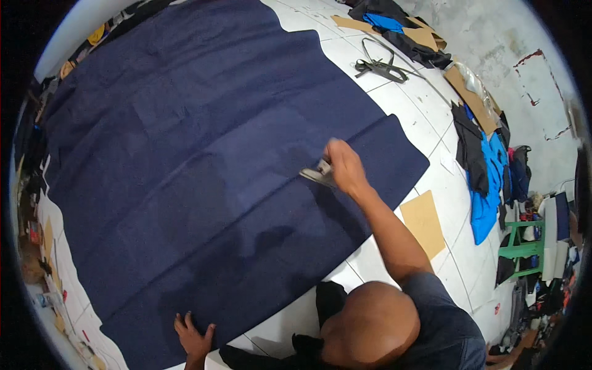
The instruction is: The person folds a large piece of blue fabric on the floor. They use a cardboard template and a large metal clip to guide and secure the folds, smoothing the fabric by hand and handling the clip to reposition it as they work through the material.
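Observation:
A large dark navy sheet of cloth or carpet [259, 142] with wavy side edges lies spread on the floor, with soft creases across it. My right hand [346, 165] is closed over the right part of the sheet. It grips a small flat grey tool [317, 174] with a pale edge, blurred and partly hidden by the fingers, so its exact kind cannot be made out. At the sheet's near edge, lower left, my left hand [194, 336] rests with fingers spread, holding nothing. A head [370, 320] and dark-sleeved shoulder show at the bottom.
White floor tiles [425, 117] border the sheet. Brown card [423, 223] lies by my right forearm. A black strap [383, 69] lies beyond the sheet. Black and blue fabric [487, 191], cardboard [473, 98] and a green frame [521, 250] line the wall side.

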`<state>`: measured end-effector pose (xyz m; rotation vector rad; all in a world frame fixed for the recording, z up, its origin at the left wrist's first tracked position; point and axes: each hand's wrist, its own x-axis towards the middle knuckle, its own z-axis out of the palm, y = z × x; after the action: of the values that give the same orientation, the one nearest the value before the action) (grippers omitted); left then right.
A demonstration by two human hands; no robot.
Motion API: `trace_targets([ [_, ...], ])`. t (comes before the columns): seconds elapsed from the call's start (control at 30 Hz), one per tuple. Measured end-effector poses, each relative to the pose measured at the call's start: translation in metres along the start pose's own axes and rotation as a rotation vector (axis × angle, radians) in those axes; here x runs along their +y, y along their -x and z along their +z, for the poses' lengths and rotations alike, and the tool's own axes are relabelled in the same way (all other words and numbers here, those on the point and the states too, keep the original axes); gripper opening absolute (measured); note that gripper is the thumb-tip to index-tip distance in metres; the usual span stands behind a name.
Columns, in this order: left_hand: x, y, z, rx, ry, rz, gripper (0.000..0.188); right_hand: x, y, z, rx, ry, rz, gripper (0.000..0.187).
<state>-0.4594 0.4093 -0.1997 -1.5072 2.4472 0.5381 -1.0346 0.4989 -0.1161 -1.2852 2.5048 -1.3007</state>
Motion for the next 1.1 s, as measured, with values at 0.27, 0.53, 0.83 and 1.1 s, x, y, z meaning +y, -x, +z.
trace_targets([
  [0.27, -0.004, 0.009, 0.009, 0.131, 0.115, 0.085, 0.070, 0.090, 0.260, -0.106, -0.114, 0.060, 1.229, 0.077],
  [0.53, -0.082, 0.035, 0.005, 0.448, 0.272, -0.056, 0.050, 0.062, 0.315, -0.081, 0.361, -0.559, 1.407, 0.034],
  [0.83, -0.202, 0.103, 0.064, 0.496, 0.590, -1.352, 0.051, 0.072, 0.286, -0.061, 0.382, -0.659, 1.243, 0.026],
  [1.1, -0.235, 0.114, 0.079, 0.492, 1.790, -1.093, 0.048, 0.075, 0.273, -0.041, 0.228, -0.755, 1.225, 0.046],
])
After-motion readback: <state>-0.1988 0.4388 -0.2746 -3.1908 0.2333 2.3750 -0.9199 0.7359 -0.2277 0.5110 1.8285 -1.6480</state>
